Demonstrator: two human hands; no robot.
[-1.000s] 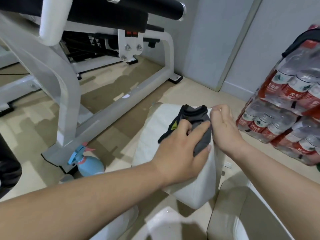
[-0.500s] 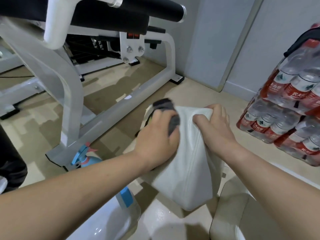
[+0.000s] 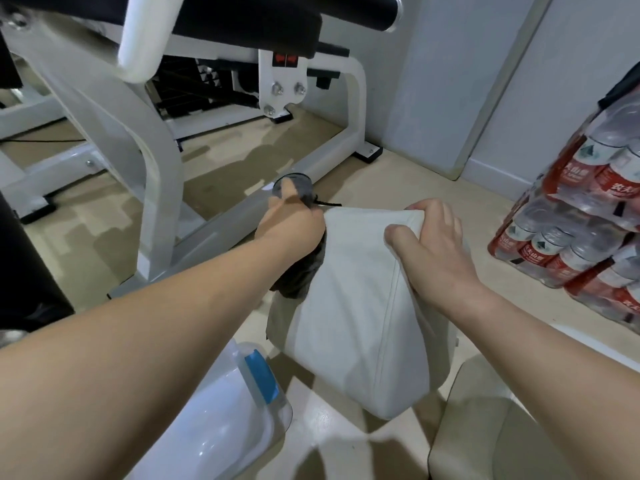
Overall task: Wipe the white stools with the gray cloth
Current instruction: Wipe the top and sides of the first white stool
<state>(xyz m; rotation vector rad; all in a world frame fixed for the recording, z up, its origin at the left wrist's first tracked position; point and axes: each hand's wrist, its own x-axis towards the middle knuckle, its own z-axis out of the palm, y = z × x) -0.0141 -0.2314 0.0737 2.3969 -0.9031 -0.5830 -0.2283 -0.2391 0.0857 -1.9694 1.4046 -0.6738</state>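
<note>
We hold a white padded stool (image 3: 356,306), a soft-sided block with stitched seams, tipped up on the beige tiled floor (image 3: 433,181) in the middle of the scene, its top edge lifted toward us. Our right hand (image 3: 429,233) clamps that top edge at the stool's right corner, with the thumb on the near face and the fingers curled over the far side. Our left hand (image 3: 291,223) presses against the stool's left face, its fingers closed round a crumpled gray cloth (image 3: 301,271). Part of the cloth pokes out past the fingertips on the far side and the rest hangs below the palm, touching the stool. A second pale padded stool (image 3: 502,427) sits at the near right, just beside the first. At the near left, under our left forearm, lies a translucent white plastic container with a blue patch (image 3: 221,427). The white metal frame of an exercise bench (image 3: 156,168) fills the far left. Shrink-wrapped packs of red-labelled water bottles (image 3: 571,244) are stacked on the right, by the pale gray wall (image 3: 450,81).
</note>
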